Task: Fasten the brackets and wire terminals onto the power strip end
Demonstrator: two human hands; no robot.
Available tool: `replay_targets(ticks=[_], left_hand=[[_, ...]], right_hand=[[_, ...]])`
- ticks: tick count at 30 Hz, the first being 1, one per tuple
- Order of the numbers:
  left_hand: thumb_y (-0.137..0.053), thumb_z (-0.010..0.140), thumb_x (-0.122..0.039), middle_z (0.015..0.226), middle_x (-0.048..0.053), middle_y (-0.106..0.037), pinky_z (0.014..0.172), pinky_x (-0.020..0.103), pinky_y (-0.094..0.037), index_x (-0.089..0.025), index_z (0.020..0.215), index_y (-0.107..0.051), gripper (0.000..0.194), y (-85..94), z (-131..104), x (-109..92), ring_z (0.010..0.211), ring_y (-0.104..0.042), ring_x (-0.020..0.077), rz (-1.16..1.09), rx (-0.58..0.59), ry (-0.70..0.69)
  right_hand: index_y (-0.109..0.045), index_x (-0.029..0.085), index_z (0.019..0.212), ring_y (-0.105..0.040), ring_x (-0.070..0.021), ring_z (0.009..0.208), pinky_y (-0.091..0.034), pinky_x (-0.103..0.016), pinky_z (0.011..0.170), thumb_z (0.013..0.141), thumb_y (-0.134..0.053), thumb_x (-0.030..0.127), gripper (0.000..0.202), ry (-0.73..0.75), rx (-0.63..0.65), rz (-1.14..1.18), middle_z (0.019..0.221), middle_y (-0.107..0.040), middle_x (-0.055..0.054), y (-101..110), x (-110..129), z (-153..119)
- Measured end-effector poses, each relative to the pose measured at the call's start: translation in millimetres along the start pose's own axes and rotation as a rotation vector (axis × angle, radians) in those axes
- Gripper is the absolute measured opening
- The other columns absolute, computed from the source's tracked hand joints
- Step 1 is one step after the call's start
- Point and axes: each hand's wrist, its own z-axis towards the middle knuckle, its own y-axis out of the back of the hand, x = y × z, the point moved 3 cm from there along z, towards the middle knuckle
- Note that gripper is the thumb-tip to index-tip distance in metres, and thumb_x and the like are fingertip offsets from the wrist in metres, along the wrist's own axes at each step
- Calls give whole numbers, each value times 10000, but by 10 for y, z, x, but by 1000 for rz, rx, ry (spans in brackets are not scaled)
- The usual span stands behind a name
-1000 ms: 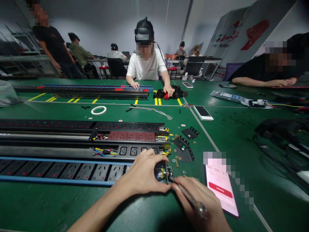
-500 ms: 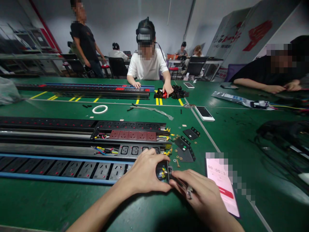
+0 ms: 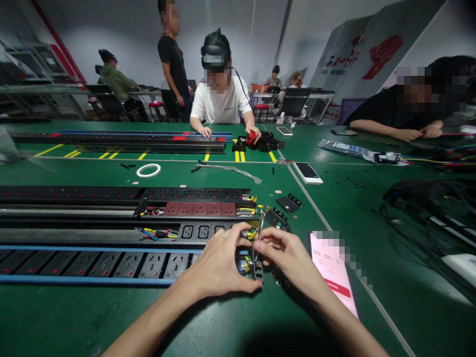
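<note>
My left hand (image 3: 217, 258) curls around the near end of a blue-edged power strip (image 3: 152, 264), thumb and fingers gripping a small dark end plate (image 3: 258, 271) there. Yellow wire terminals (image 3: 246, 264) show inside the strip's end. Closed against the plate's outer face, my right hand (image 3: 288, 253) pinches a slim silver wrench (image 3: 262, 217), which stands nearly upright with its upper end sticking out above the fingers. The wrench's lower end is partly hidden. Loose black brackets (image 3: 277, 218) lie just beyond my right hand.
Behind lie more power strips, one with brown sockets (image 3: 201, 209) and loose wires. A phone showing a timer (image 3: 329, 267) lies right of my hand. A white tape ring (image 3: 148, 170), a white phone (image 3: 308, 173) and black cables (image 3: 420, 223) are farther off. Across the table a person (image 3: 219, 99) handles parts.
The wrench has swung from pointing down toward me to nearly upright, and my right hand has shifted up and left. My left hand stays on the strip's end.
</note>
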Motion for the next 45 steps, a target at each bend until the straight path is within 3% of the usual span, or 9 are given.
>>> replay_targets(ticks=[5,10,20,24,28,31,37,41,45], left_hand=[[-821,583,-401,1112,42,-676,893,394,-404,-220,1136,-498,666,6,17,-3,995,-559,266,3,-3,-46],[-817,589,-424,1038,41,-653,863,389,-410,-212,1063,-575,573,10,37,3,944,-562,251,53,17,-73],[-811,568,-392,1006,42,-632,865,391,-418,-217,1048,-587,558,5,43,8,918,-555,248,79,21,-73],[-808,587,-434,994,51,-630,863,390,-419,-210,1038,-586,550,17,39,-11,930,-547,253,76,13,-57],[-825,575,-432,1005,50,-633,863,390,-420,-213,1039,-584,567,18,34,-21,953,-544,261,69,2,-48],[-824,576,-428,1004,47,-634,865,390,-419,-222,1046,-587,565,19,32,-21,953,-547,262,63,-7,-52],[-824,573,-445,1002,50,-630,842,381,-422,-210,1029,-591,563,25,33,-19,941,-539,256,61,4,-38],[-795,600,-430,978,44,-623,841,384,-423,-204,1030,-585,529,24,38,-19,912,-540,245,81,9,-58],[-789,590,-422,976,46,-616,846,386,-423,-211,1036,-587,533,14,42,-6,909,-537,243,93,13,-65]], right_hand=[[-706,195,895,-723,-184,786,-597,-254,708,864,-694,271,82,422,-195,-302,878,-744,-58,92,89,-346],[-691,187,1032,-737,-185,854,-614,-237,735,848,-664,70,220,840,-142,-507,929,-757,-81,33,138,-585],[-688,195,1023,-730,-179,855,-613,-240,734,883,-630,99,179,808,-142,-488,928,-748,-80,-40,19,-533],[-699,194,902,-711,-168,753,-588,-235,680,887,-664,241,61,522,-200,-380,840,-736,-54,-7,-16,-367],[-697,148,877,-661,-154,608,-532,-219,501,829,-705,435,292,115,-169,-141,731,-712,-48,4,-112,-90],[-684,125,851,-642,-156,546,-509,-217,424,744,-757,509,406,-24,-113,30,680,-696,-47,-16,-148,3],[-711,185,879,-736,-193,771,-614,-261,684,859,-693,312,130,386,-270,-235,873,-763,-69,63,2,-314],[-709,209,980,-742,-193,813,-621,-266,732,860,-690,183,125,682,-205,-452,902,-764,-61,49,15,-504],[-690,205,1046,-739,-200,851,-625,-281,735,866,-666,137,194,781,-153,-489,927,-759,-74,18,-33,-516]])
